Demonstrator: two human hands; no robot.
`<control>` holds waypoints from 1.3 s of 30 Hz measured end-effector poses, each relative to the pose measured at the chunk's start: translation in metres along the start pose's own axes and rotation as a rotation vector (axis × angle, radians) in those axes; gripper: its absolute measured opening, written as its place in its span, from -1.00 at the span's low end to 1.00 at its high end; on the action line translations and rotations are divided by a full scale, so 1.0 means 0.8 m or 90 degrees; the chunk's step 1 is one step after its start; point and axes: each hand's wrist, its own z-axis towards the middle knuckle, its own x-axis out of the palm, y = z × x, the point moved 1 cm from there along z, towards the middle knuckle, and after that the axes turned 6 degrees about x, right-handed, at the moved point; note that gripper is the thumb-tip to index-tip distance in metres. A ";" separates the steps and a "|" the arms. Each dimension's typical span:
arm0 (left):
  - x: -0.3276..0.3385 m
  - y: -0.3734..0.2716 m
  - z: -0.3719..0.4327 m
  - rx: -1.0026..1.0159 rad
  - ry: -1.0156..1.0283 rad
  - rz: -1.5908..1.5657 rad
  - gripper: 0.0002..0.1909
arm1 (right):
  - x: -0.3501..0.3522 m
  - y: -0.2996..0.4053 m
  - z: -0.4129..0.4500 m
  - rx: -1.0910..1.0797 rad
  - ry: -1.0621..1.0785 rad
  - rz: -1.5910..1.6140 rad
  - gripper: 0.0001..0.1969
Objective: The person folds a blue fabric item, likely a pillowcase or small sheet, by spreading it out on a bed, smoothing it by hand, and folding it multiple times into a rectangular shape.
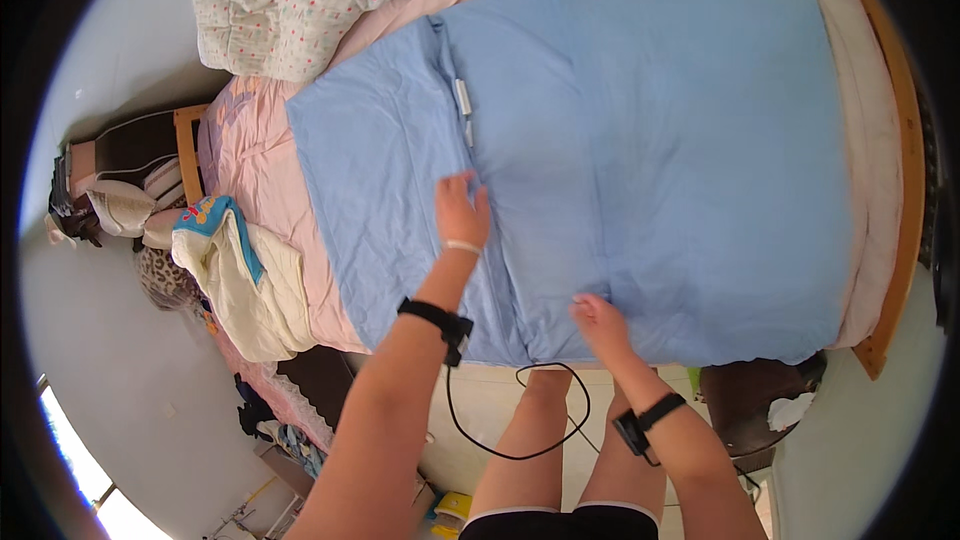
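A light blue quilt [720, 165] lies spread over the bed before me. A ridge-like fold crosses it left of the middle, with white labels [463, 97] showing along the seam. My left hand [461, 214] is at this fold, thumb apart from the fingers and nothing seen in it. Nearer to me and farther right, my right hand [602, 324] is over the quilt's near part, its fingers curled. Blur hides whether they pinch the cloth. Black bands with small boxes sit on both forearms, and a black cable [517, 457] loops between them.
Pink bedding [330, 255] shows beneath the quilt. A dotted white quilt [270, 7] is bunched at the far left; a cream quilted piece [255, 292] hangs at the left edge. The wooden bed end [904, 165] bounds the right. A dark stool [750, 405] stands below it.
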 end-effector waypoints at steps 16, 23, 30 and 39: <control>0.011 0.087 0.236 -0.156 -0.066 0.150 -0.12 | 0.201 0.045 -0.005 -0.122 -0.056 -0.077 -0.44; -0.001 0.118 0.295 -0.254 0.105 0.157 -0.52 | 0.240 0.005 0.016 0.123 0.270 -0.130 -0.50; -0.036 0.128 0.285 -0.238 -0.106 0.017 -0.60 | 0.190 -0.006 -0.037 0.126 0.336 -0.074 -0.58; 0.021 0.031 0.336 -0.108 -0.076 -0.127 -0.62 | 0.092 -0.040 -0.068 0.144 0.057 0.018 -0.59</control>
